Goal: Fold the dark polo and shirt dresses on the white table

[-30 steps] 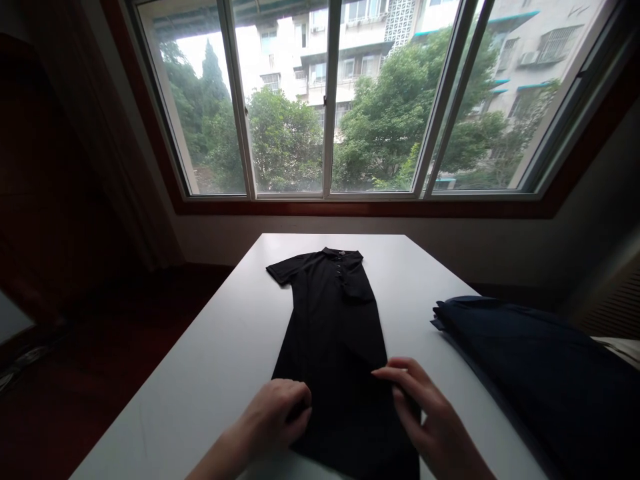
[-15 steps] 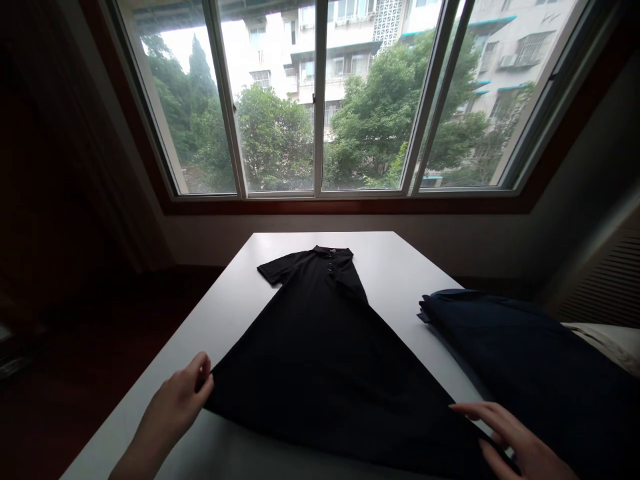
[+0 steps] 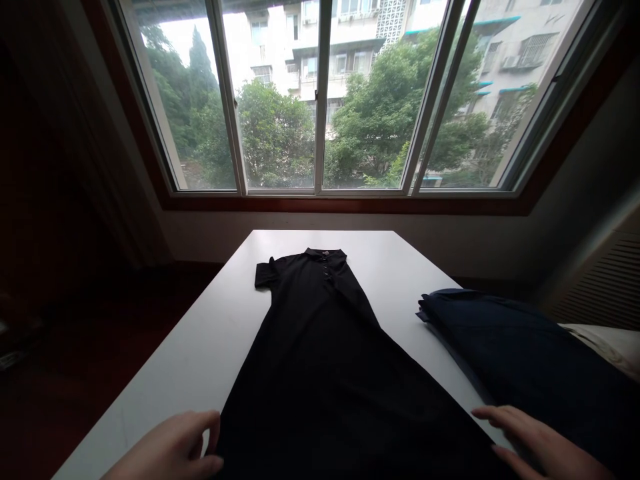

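The left hand point(image 3: 167, 443) has moved nearer the person, and the sleeve point(image 3: 265, 275) has bunched up. That hand pinches the black shirt's point(image 3: 325, 353) near edge; I can't tell if the right hand point(image 3: 545, 443), touching the other side, grips. The shirt lies between them on a white table point(image 3: 175, 360), beside dark blue cloth point(image 3: 510, 353), before a big window point(image 3: 321, 100).

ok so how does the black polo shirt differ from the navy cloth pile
The black polo shirt is spread out, its collar and one sleeve showing; the navy cloth pile is stacked in layers. The shirt lies mid-table, the pile at the table's right edge. Both are dark cloth.
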A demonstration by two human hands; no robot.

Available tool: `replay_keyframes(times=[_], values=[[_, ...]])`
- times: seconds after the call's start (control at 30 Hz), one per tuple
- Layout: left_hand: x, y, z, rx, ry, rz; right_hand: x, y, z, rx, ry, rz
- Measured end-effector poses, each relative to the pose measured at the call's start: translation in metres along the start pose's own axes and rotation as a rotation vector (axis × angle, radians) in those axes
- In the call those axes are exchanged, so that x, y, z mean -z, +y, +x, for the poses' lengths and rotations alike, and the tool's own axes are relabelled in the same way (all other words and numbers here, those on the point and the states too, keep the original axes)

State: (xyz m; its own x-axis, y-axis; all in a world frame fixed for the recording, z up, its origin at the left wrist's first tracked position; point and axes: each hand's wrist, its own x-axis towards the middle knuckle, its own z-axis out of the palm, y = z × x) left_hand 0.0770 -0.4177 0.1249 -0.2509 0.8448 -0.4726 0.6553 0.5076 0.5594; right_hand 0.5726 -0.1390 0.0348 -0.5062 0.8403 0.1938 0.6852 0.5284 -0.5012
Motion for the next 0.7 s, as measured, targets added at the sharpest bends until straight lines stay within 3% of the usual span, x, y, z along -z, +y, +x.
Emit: replay_keyframes(times=[0.1, 0.17, 0.27, 0.33, 0.4, 0.5, 0.6, 0.7], values=[[0.021, 0.013, 0.011, -0.100, 0.049, 0.031, 0.018, -0.043, 0.030, 0.030, -0.010, -0.055], [0.036, 0.027, 0.030, -0.208, 0.127, 0.089, 0.027, -0.082, 0.061, 0.092, -0.112, -0.065], [0.053, 0.054, 0.080, -0.407, 0.267, 0.132, 0.024, -0.138, 0.126, 0.211, -0.295, -0.110], [0.057, 0.072, 0.124, -0.509, 0.438, 0.148, 0.010, -0.166, 0.177, 0.235, -0.402, -0.191], [0.055, 0.092, 0.172, -0.547, 0.583, 0.208, -0.012, -0.184, 0.229, 0.186, -0.441, -0.278], [0.042, 0.117, 0.238, -0.477, 0.671, 0.270, -0.049, -0.196, 0.294, 0.079, -0.410, -0.337], [0.020, 0.128, 0.287, -0.345, 0.681, 0.292, -0.081, -0.198, 0.336, -0.007, -0.339, -0.390], [-0.001, 0.123, 0.314, -0.247, 0.708, 0.272, -0.106, -0.193, 0.360, -0.066, -0.294, -0.437]])
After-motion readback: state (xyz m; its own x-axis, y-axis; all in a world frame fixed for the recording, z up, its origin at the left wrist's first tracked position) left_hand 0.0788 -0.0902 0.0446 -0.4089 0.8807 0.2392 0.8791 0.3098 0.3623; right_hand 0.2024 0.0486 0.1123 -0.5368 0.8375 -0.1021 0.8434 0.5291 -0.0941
